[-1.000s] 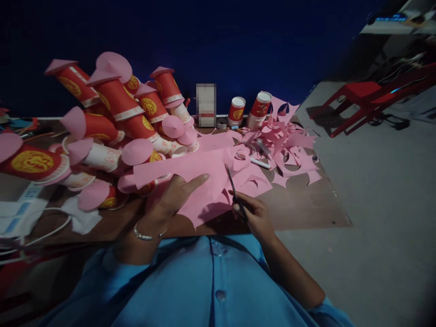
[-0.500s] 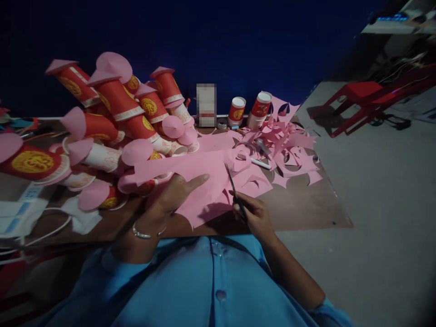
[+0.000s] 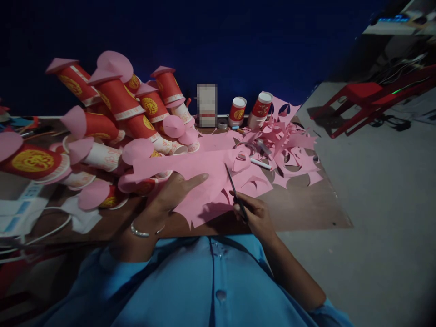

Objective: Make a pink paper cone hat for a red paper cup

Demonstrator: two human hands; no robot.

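Note:
My left hand (image 3: 177, 188) grips a large sheet of pink paper (image 3: 207, 195), thumb stretched on top and the other fingers hidden beneath. Curved bites have been cut out of the sheet's edges. In my right hand (image 3: 254, 211) is a pair of dark scissors (image 3: 233, 184), blades pointing up and away from me at the sheet's right edge. My fingers are wrapped round the handles. Whether the blades are parted is hard to tell. Just beyond the sheet lie a white pen (image 3: 261, 164) and curled pink offcuts (image 3: 241, 162).
Red paper-cup lanterns (image 3: 116, 100) with pink cone tops are heaped at the left. Two stacks of red cups, one the nearer stack (image 3: 237, 111), stand at the back. Pink scraps (image 3: 289, 141) pile up on the right. A white cable (image 3: 51, 234) runs along the left edge; a red stool (image 3: 361, 93) stands beyond.
The pink sheet and my left hand have shifted very slightly to the left. My right hand and the scissors stay almost where they were.

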